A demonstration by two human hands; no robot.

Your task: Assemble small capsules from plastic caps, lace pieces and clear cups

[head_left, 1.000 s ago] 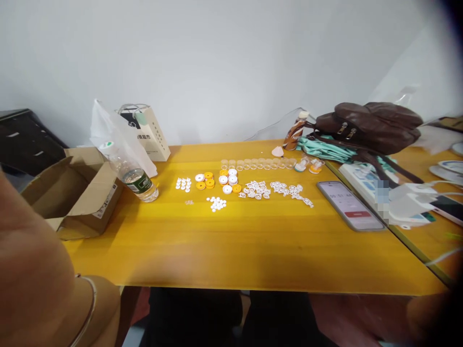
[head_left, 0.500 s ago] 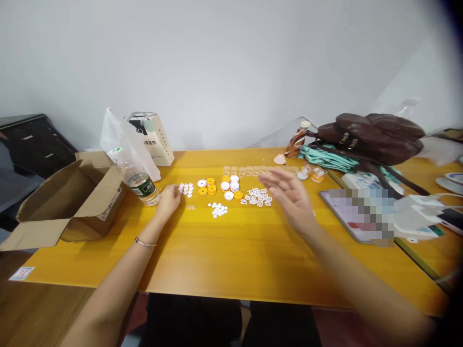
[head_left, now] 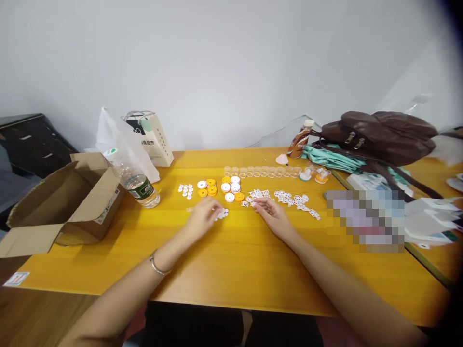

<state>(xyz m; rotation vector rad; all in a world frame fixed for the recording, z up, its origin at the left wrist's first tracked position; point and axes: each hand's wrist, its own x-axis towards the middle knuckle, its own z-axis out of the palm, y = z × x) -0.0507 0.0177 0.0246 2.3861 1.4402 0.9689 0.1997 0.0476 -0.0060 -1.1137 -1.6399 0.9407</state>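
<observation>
My left hand (head_left: 202,218) is low over the table with its fingers curled together, at the left edge of a small pile of white discs (head_left: 223,213). The hand covers part of the pile, and what its fingertips hold, if anything, is hidden. My right hand (head_left: 275,218) has thumb and fingers slightly apart, with the fingertips at the near edge of a heap of white openwork pieces (head_left: 261,193). More openwork pieces (head_left: 297,200) lie in a chain beyond that hand. Between and behind the hands sit white and orange round wheel-like parts (head_left: 230,197).
Clear rings (head_left: 269,171) line up behind the parts. Small white knobs (head_left: 185,191), a water bottle (head_left: 139,189) and a cardboard box (head_left: 85,226) are at left. A drink bottle (head_left: 300,140), capped clear pieces (head_left: 321,176), a phone (head_left: 356,217) and a brown bag (head_left: 379,135) are at right.
My left hand has moved right from the white knobs to the disc pile. My right hand has come down and left to the openwork pieces, uncovering the chain and the clear rings.
</observation>
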